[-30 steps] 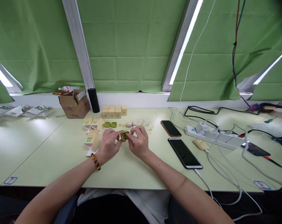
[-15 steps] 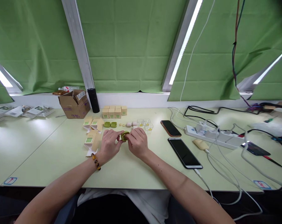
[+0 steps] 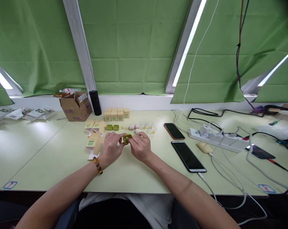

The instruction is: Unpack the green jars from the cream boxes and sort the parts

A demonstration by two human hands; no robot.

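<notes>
My left hand pinches a small green square cup between thumb and fingers, tilted with its opening facing me. Against the cup's right side, my right hand is closed, with fingertips reaching into the opening. Something small and pale shows inside; its kind is too small to tell. Just beyond my hands sit two similar green cups, tiny yellowish pieces, several pale pink cylinders and several clear cups with yellow bits.
Opened cream cartons lie left of my hands; closed cream boxes stand behind. Farther left are a cardboard box and a black cylinder. Two phones, a power strip and tangled cables fill the right.
The green cup has tipped so more of its inside shows. My right fingers have shifted slightly at its edge, and both hands otherwise stay in place.
</notes>
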